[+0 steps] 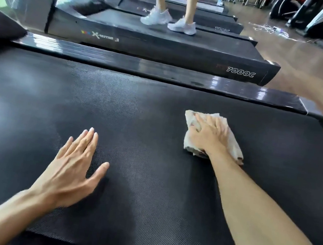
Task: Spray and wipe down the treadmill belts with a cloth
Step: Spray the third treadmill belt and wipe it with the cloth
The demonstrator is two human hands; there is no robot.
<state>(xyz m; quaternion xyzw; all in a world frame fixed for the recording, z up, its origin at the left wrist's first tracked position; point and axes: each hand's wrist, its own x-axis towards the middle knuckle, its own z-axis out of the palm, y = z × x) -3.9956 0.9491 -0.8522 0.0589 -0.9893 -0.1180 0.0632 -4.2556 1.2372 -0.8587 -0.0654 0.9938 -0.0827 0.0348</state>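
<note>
Single head-worn wide-angle view, looking forward and down across the near treadmill belt [146,184] from close above, both forearms entering from the bottom edge, next treadmill [169,44] and wooden gym floor [313,75] beyond, frame edges bowed.

Two bare forearms and hands

The left hand [72,168] and right hand [208,133] wear no gloves, rings or watch; both forearms show no sleeve, and the left hand's fingernails are short and unpainted.
</note>
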